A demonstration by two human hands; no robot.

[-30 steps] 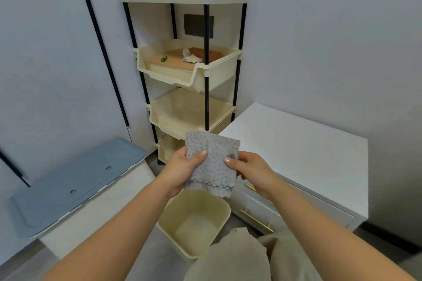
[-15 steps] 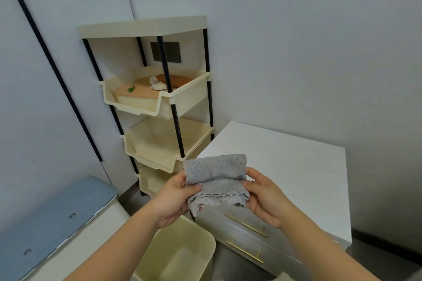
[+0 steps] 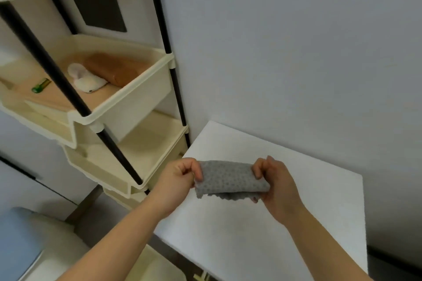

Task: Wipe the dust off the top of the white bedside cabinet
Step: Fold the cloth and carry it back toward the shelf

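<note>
The white bedside cabinet (image 3: 285,223) stands against the pale wall, its flat matte top bare and seen from above at an angle. Over the near-left part of that top hangs a grey cloth (image 3: 230,179), dotted in texture and folded into a thick band, its scalloped lower edge drooping free; whether it touches the surface cannot be told.

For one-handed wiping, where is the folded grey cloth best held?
Probably across the top of the grey cloth, palm down from above: it is folded into a flat wide pad. The left hand and right hand pinch its short ends above the white cabinet top.
</note>
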